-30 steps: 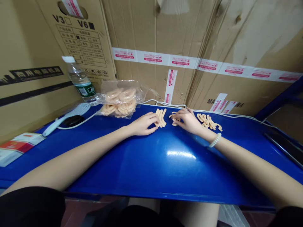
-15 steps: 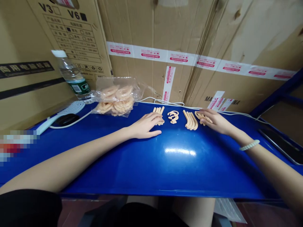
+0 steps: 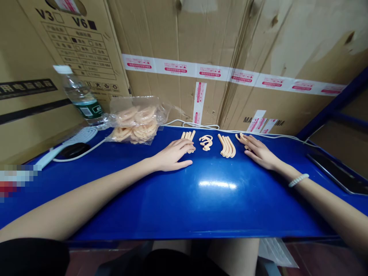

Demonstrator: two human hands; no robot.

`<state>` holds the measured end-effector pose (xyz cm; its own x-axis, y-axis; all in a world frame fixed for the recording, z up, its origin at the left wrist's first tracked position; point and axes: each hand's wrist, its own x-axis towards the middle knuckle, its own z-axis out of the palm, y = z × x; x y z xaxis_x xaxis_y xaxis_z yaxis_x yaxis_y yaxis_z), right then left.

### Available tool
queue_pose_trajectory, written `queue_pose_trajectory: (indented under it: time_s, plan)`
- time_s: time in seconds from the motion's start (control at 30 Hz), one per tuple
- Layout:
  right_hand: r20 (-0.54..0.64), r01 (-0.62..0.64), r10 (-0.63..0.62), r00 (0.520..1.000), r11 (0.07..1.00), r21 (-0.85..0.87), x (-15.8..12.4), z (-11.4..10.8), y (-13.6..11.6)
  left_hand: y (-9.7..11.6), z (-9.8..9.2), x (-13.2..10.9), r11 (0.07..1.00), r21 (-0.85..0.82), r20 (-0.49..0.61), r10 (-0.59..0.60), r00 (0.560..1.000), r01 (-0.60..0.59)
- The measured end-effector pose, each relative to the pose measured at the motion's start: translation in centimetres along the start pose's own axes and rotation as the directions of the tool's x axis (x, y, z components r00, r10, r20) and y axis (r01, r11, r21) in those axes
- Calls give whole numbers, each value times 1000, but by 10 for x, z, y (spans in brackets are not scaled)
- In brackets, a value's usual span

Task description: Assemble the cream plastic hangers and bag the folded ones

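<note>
My left hand (image 3: 176, 154) lies with fingers stretched over a row of straight cream-coloured sticks (image 3: 188, 135), hiding their lower parts. Farther right, my right hand (image 3: 258, 152) rests on a small pile of curved cream pieces (image 3: 240, 138), its fingers extended and covering most of them. Between the hands are a loose heap of thin hook-like cream pieces (image 3: 206, 142) and a neat row of bent cream sticks (image 3: 227, 146). All of these lie on the blue tabletop (image 3: 184, 203).
Clear bags of cream ring-like pieces (image 3: 135, 120) stand at the back left beside a water bottle (image 3: 83, 97). A pale brush-like object (image 3: 82, 136) and a black oval item (image 3: 75, 150) lie nearby. White cable (image 3: 198, 125) runs before the cardboard boxes (image 3: 172, 34). A phone-like slab (image 3: 336, 172) is right.
My right hand has shifted slightly and now lies flatter over the right-hand pile. My left hand stays on the straight sticks. The whole view has moved a little.
</note>
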<state>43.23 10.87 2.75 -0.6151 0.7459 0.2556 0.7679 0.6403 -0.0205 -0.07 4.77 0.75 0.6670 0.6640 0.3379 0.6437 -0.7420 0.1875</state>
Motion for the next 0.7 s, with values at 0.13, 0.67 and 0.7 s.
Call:
queue_pose_trajectory:
  time_s: [0.13,0.67,0.7]
  plan:
    - [4,92,-92,996,996,6,10,-2,-59,14,-2,0,993,54,118,-109,987,103]
    - [63,112,-118,991,990,84,37,-2,-104,8,13,16,971,42,218,-238,946,235]
    - [13,150,-152,988,983,104,23,-8,-120,7,14,16,972,37,197,-236,952,233]
